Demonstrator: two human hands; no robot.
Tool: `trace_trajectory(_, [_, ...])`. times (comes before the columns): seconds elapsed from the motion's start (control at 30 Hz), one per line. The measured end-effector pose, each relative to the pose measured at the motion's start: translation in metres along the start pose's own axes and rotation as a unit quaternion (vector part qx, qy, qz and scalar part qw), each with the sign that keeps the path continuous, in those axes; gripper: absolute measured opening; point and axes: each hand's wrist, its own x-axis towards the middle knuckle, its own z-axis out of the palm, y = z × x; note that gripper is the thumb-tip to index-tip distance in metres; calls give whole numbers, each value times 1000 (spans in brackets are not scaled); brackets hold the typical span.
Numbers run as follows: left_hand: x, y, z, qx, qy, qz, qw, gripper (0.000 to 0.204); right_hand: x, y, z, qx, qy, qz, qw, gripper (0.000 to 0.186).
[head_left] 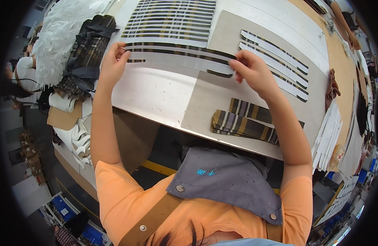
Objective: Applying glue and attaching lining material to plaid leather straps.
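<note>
Between my two hands a long plaid fabric strip (176, 50) with white edging stretches across the table. My left hand (114, 64) pinches its left end, and my right hand (254, 74) pinches the right end between thumb and fingers. Just beyond it lie rows of similar plaid strips (168, 24), side by side with white between them. Several more strips with white parts (275, 61) lie past my right hand on a grey board (228, 33). Nearer me, under my right forearm, sits a stack of wider plaid pieces (242, 123), partly hidden by that arm.
Tied bundles of dark plaid pieces (90, 49) stand at the table's left edge, beside a heap of white strips (57, 37). White cut pieces (80, 139) lie lower left. At right are white sheets (328, 127) and a brown cloth piece (332, 88). Another person's hand (353, 42) shows far right.
</note>
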Motion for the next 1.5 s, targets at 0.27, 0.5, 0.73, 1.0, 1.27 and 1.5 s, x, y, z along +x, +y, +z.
trace_trajectory(0.27, [23, -9, -19, 265, 81, -7, 961, 28, 60, -16, 40, -135, -18, 52, 989, 22])
trace_trajectory(0.5, [25, -14, -12, 282, 85, 0, 956, 23, 65, -14, 43, -154, 11, 73, 985, 24])
trace_trajectory(0.73, [24, -26, -12, 310, 110, 64, 942, 15, 66, -19, 44, -171, -3, 86, 981, 26])
trace_trajectory(1.0, [20, -17, -3, 378, 149, 50, 912, 15, 61, -18, 39, -165, 1, 72, 984, 28])
trace_trajectory(1.27, [-4, 55, 52, 290, 78, 207, 931, 15, 3, -9, -41, -296, 89, -32, 950, 25])
trace_trajectory(1.5, [-8, 126, 176, 159, -141, 356, 910, 20, -44, 27, -95, -410, 94, -41, 906, 23])
